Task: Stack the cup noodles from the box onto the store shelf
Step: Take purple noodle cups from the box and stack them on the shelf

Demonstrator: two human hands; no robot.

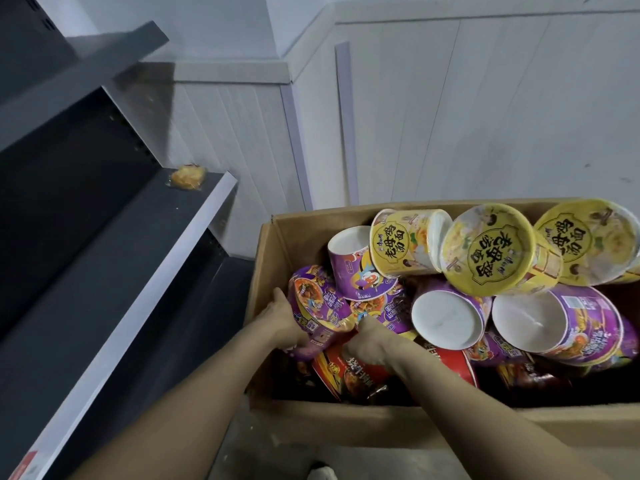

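An open cardboard box (pixel 266 271) on the floor holds several cup noodles in a loose heap: yellow ones (pixel 498 251) at the back, purple ones (pixel 554 323) in the middle, red ones (pixel 353 372) at the front. A purple cup noodle (pixel 317 306) lies tilted at the box's left side. My left hand (pixel 285 318) grips its left side and my right hand (pixel 369 341) grips its right side. The dark store shelf (pixel 138 258) stands to the left of the box.
A small wrapped yellow snack (pixel 188 176) lies at the far end of the shelf board. A higher shelf board (pixel 86 74) juts out above it. White panelled walls (pixel 450 116) close off the corner behind the box. A white shoe tip (pixel 322 472) shows at the bottom.
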